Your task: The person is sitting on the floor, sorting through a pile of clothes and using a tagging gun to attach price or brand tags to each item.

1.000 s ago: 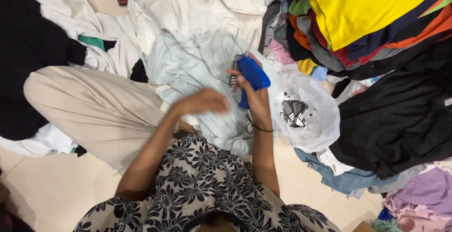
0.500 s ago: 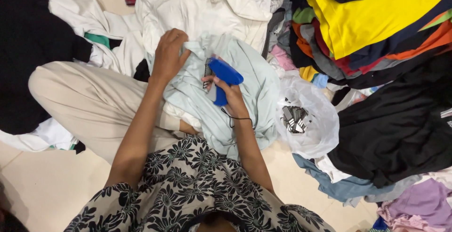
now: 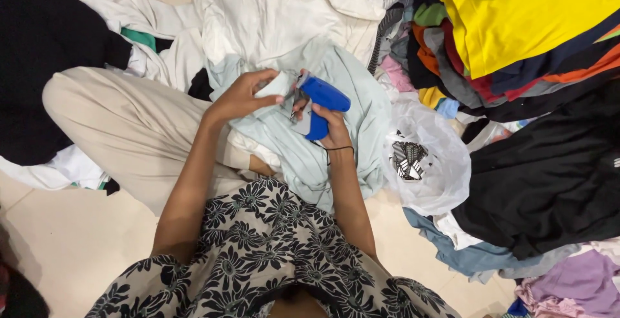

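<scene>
Landmark: I took the pale green garment point(image 3: 336, 98) on the lap as my reference.
Right hand: right hand point(image 3: 332, 131) was wrapped shut around the grip of the blue tagging gun point(image 3: 321, 102), held just above the garment's middle, nose pointing toward the left hand.
Left hand: left hand point(image 3: 242, 95) pinched a small pale tab or fold point(image 3: 279, 84) at the garment's upper left, fingertips touching it, right beside the gun's nose.
Risk, needle: I judged the left fingertips sat very near the gun's tip; a squeeze with the fabric slack could have caught a finger.
Risk, layers: the fold looked bunched, so the gun might have gone through more layers than meant. I could not see the tip itself.
Risk, bag: the clear plastic bag of dark tags point(image 3: 420, 160) lay open just right of the garment; an elbow swing could have spilled it.
Room: bare floor point(image 3: 64, 240) lay only below-left of the garment.
Edges: clothing piles point(image 3: 516, 34) crowded above and right of it; the beige trouser leg point(image 3: 123, 131) closed the left.
</scene>
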